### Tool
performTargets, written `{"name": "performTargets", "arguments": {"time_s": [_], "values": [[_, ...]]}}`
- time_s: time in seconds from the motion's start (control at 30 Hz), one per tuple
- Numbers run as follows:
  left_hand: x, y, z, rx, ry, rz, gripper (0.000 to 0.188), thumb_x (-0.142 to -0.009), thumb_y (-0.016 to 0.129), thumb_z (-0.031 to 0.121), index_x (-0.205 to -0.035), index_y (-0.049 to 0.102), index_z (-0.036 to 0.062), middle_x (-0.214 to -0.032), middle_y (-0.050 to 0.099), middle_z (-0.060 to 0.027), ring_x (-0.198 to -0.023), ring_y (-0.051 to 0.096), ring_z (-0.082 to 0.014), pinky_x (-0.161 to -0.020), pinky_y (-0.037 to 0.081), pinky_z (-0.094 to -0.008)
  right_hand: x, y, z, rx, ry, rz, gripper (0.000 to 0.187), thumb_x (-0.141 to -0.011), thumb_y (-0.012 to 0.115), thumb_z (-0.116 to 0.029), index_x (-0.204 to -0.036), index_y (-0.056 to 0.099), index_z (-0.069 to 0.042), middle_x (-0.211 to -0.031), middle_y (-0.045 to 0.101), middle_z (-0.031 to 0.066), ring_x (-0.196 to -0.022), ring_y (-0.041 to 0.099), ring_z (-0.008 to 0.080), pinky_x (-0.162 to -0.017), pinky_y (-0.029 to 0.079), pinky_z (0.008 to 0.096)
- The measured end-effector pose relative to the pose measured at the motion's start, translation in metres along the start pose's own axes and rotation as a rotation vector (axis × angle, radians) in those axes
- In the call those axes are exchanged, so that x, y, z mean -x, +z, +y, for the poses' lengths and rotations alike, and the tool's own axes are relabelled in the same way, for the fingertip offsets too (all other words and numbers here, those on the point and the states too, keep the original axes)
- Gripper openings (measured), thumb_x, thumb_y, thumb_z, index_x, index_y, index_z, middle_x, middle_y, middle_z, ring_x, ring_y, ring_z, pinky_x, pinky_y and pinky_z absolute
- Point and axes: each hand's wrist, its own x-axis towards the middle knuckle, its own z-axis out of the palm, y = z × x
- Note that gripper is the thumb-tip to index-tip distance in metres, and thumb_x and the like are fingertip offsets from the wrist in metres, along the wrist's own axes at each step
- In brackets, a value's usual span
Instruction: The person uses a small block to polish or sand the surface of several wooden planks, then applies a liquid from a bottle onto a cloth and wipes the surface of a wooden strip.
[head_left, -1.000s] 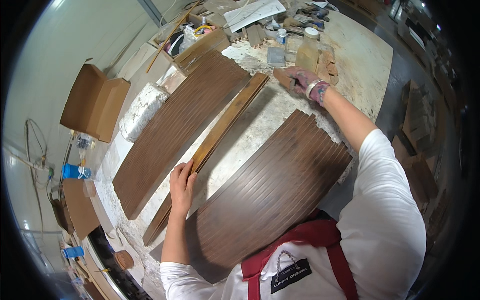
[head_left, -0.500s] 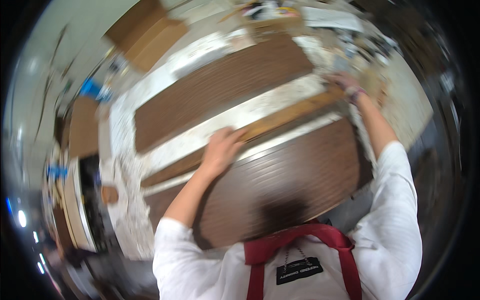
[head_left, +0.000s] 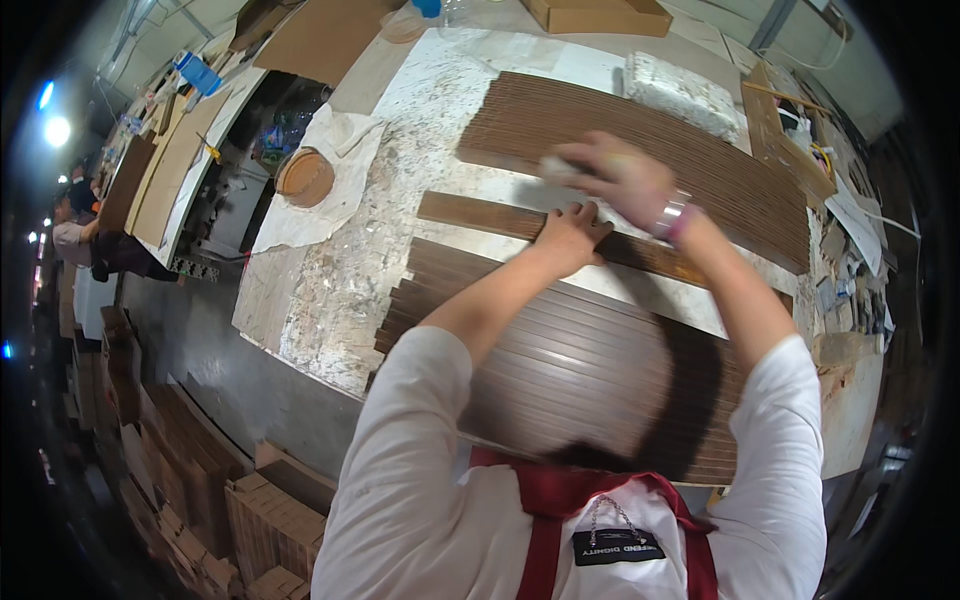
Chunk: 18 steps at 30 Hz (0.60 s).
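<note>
The wooden strip (head_left: 480, 214) lies on the messy white worktable (head_left: 335, 315), between a near stack of dark slats (head_left: 560, 350) and a far stack of dark slats (head_left: 630, 150). Its left end is bare, and its right part passes under the right forearm (head_left: 735, 285). The left hand (head_left: 570, 240) rests on the strip near its middle, fingers bent and a little apart across the top; whether they pinch its edges I cannot tell. The right hand (head_left: 630, 180) is just beyond and to the right of the left one, above the gap between the strip and the far stack, with its fingers pointing left. A pale thing shows at its fingertips (too blurred to name), so I cannot tell whether the hand pinches it. A light band (head_left: 672, 213) circles that wrist.

A white wrapped bundle (head_left: 680, 95) sits just beyond the far stack, and a wooden box (head_left: 785, 140) stands at the far right. On the left, a round brown tub (head_left: 305, 177) rests on a crumpled white sheet (head_left: 350, 135). A blue bottle (head_left: 198, 73) lies on another bench at the far left.
</note>
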Motion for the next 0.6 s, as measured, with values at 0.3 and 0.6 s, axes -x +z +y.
{"name": "performTargets", "arguments": {"time_s": [0.3, 0.6], "values": [[-0.015, 0.071, -0.004, 1.238, 0.147, 0.329, 0.036, -0.092, 0.057, 0.025, -0.120, 0.050, 0.0035, -0.122, 0.053, -0.0161, -0.113, 0.050, -0.0262, -0.098, 0.038, -0.0388, -0.142, 0.165, -0.087, 0.010, -0.595, -0.092, 0.012, -0.082, 0.062, -0.020, -0.090, 0.071, -0.019, -0.092, 0.064, 0.0116, -0.091, 0.062, 0.0310, -0.078, 0.051, 0.0400], [-0.038, 0.056, -0.017, 0.128, 0.209, 0.713, 0.046, -0.092, 0.049, 0.014, -0.137, 0.042, 0.0076, -0.139, 0.044, -0.0111, -0.132, 0.038, -0.0246, -0.111, 0.029, -0.0392, -0.154, 0.108, -0.067, 0.151, -0.315, 0.031, 0.022, -0.086, 0.060, -0.019, -0.107, 0.068, -0.016, -0.100, 0.061, 0.0121, -0.097, 0.059, 0.0296, -0.084, 0.049, 0.0389]]}}
